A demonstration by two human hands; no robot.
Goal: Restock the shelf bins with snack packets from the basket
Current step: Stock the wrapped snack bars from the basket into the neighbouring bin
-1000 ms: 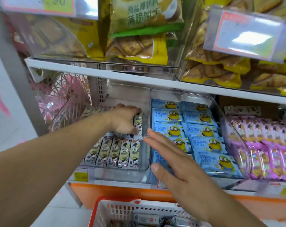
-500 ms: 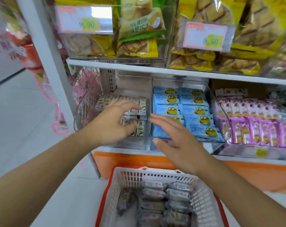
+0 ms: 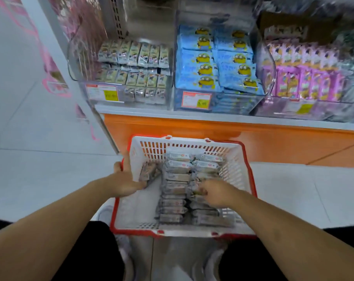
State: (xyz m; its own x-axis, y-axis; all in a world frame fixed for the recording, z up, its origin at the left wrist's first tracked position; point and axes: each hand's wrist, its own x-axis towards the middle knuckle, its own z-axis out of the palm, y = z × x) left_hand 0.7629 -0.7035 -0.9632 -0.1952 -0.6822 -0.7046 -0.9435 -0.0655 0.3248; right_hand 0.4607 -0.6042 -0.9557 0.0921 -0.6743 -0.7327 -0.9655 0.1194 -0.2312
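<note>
A white basket with a red rim stands on the floor in front of the shelf, holding several grey snack packets in two stacks. My left hand straddles the basket's left wall, thumb outside and fingers inside by a few upright packets. Lower in the basket, my right hand rests on the right stack with its fingers curled on a packet. Above, the clear left shelf bin holds rows of the same grey packets.
A bin of blue cartoon packets sits in the middle and a bin of pink packets on the right. The orange shelf base runs behind the basket. A white upright post stands left. My knees flank the basket.
Both hands have left the shelf bins and dropped into the basket. My view has tilted down from the upper shelves to the basket and floor.
</note>
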